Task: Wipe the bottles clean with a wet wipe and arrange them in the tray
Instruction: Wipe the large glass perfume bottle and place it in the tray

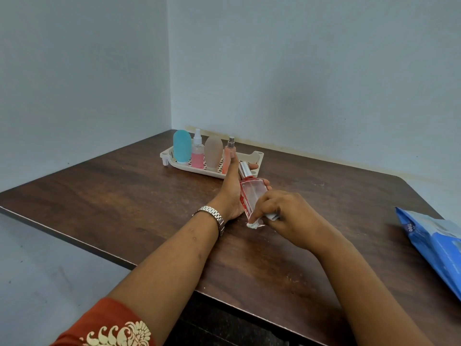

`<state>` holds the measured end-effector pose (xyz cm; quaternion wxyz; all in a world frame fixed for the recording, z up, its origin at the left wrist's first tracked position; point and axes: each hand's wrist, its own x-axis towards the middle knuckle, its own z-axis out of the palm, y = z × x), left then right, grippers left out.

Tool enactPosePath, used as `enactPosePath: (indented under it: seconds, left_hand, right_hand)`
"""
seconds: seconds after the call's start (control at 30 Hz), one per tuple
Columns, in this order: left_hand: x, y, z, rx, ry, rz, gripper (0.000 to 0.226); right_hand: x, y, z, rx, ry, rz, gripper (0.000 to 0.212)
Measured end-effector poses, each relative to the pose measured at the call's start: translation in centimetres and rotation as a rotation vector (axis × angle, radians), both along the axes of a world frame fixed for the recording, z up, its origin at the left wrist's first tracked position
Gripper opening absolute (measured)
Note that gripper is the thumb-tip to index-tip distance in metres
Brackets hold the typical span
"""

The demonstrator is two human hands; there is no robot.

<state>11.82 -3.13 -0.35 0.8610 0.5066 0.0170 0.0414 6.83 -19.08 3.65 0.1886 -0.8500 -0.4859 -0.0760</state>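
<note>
**Last bottle under the wipe, four already in the tray**

The likeliest slip is at the grip. The clear bottle [252, 193] is smooth, and a damp wipe will make it slicker. If the rubbing pushes harder than the holding hand resists, the bottle could twist loose and drop onto the table [124, 196]. It could also swing into the row standing just beyond it.

The left hand [232, 193] holds the bottle from behind. Its fingertips [266, 182] wrap round to show on the bottle's right edge, and the thumb lies straight along the left side. The bottle is tilted, with its silver cap pointing far and slightly left.

The right hand [287, 213] has its fingers curled tight. They pinch a bunched wet wipe [253, 224] against the near, lower end of the bottle.

Just past the hands, the tray [257, 158] sits in the far corner of the table. It holds a blue bottle [182, 147], a pink spray bottle [197, 156], a beige bottle [213, 153] and a slim pink sprayer [228, 156], all upright in a line. The right part of the tray looks free for this one.

A blue wipes pack [434, 243] lies well apart at the right edge.
</note>
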Motion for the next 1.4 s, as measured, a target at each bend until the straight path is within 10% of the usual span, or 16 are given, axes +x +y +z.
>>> enactPosePath:
  seconds: [1.4]
  left_hand:
    - [-0.1, -0.3, 0.1, -0.035, 0.014, 0.023, 0.077]
  right_hand:
    - [1.8, -1.3, -1.2, 0.202, 0.227, -0.071, 0.018]
